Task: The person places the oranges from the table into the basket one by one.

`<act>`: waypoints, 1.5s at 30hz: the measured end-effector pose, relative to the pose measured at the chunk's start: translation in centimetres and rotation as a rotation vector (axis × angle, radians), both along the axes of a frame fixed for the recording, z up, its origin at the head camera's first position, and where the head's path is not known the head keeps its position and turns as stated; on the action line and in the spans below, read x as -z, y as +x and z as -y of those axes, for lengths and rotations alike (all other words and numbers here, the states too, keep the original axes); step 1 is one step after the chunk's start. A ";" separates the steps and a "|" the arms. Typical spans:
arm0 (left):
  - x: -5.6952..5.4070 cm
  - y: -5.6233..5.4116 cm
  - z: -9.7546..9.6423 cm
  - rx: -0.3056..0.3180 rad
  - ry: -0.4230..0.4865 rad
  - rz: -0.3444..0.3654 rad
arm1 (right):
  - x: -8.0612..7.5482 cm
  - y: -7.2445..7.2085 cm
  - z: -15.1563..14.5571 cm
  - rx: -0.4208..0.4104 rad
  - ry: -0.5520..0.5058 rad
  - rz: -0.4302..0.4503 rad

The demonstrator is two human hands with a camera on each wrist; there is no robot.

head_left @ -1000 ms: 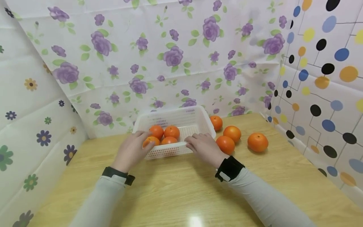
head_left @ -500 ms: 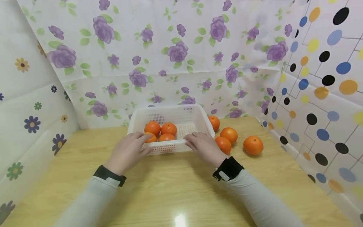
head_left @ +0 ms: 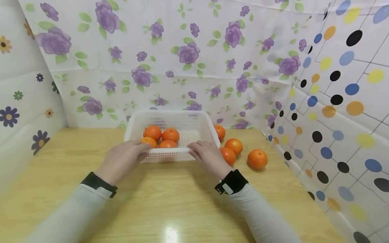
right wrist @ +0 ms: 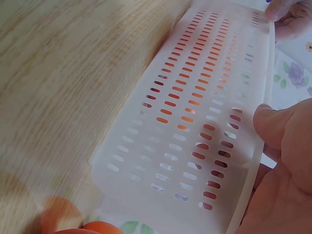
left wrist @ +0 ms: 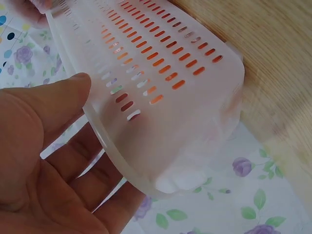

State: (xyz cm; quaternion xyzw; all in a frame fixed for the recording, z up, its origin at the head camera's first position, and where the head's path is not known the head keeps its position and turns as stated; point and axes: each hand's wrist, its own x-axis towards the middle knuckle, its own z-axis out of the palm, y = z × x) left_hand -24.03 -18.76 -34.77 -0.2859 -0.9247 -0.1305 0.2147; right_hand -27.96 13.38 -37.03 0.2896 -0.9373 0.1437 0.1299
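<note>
A white perforated plastic basket (head_left: 194, 153) stands on the wooden table in the head view. Several orange, mandarin-like fruits (head_left: 170, 135) lie in its left half. My left hand (head_left: 123, 158) grips the front rim near the left corner. In the left wrist view its thumb (left wrist: 78, 87) presses the rim from outside, with the fingers behind the wall. Farther right on that rim, my right hand (head_left: 209, 158) holds it likewise, thumb (right wrist: 268, 119) outside and the other fingers mostly hidden behind it.
To the basket's right, several more loose orange fruits (head_left: 257, 159) sit on the table (head_left: 170, 199). A flowered cloth (head_left: 170, 84) hangs close behind the basket. A dotted cloth (head_left: 334, 135) walls the right side.
My head view has shifted, so the scene slides left in the frame. The left hand's thumb has come down onto the outside of the rim. The right hand keeps its hold.
</note>
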 end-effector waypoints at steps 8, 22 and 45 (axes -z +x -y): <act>-0.6 0.1 0.3 0.008 -0.002 0.044 | -0.5 0.0 0.1 -0.011 -0.036 0.024; -0.1 -0.4 0.0 -0.009 0.006 0.076 | -2.2 0.9 -2.5 0.048 -0.123 0.052; -0.5 -0.1 0.5 0.006 0.010 0.060 | -2.9 1.7 -7.8 0.334 0.095 0.115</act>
